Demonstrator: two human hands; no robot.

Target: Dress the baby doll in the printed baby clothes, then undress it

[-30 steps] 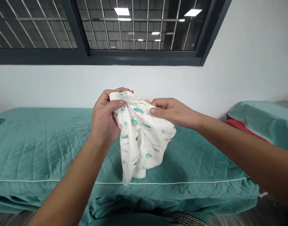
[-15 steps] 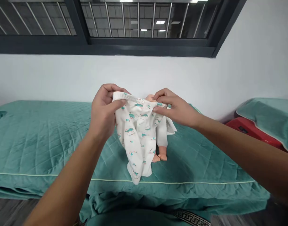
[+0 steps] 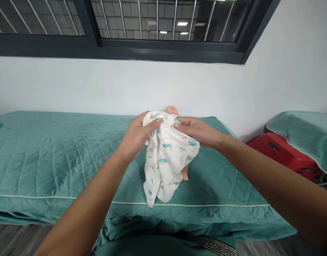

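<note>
A small white baby garment (image 3: 164,160) printed with teal and pink figures hangs between my two hands above the bed. My left hand (image 3: 136,137) pinches its top edge on the left side. My right hand (image 3: 196,131) grips the same edge on the right. Behind the cloth lies a baby doll (image 3: 170,110); only the top of its head and one foot (image 3: 185,173) show, the body being hidden by the garment.
A bed with a teal quilted cover (image 3: 51,156) and a pale piped front edge fills the middle. A white wall and dark-framed window (image 3: 163,32) stand behind. At the right sits a red object (image 3: 286,153) under another teal cover (image 3: 304,138).
Both hands have come lower and closer together with the garment, which is now bunched instead of stretched wide. The doll's head now shows above the cloth.
</note>
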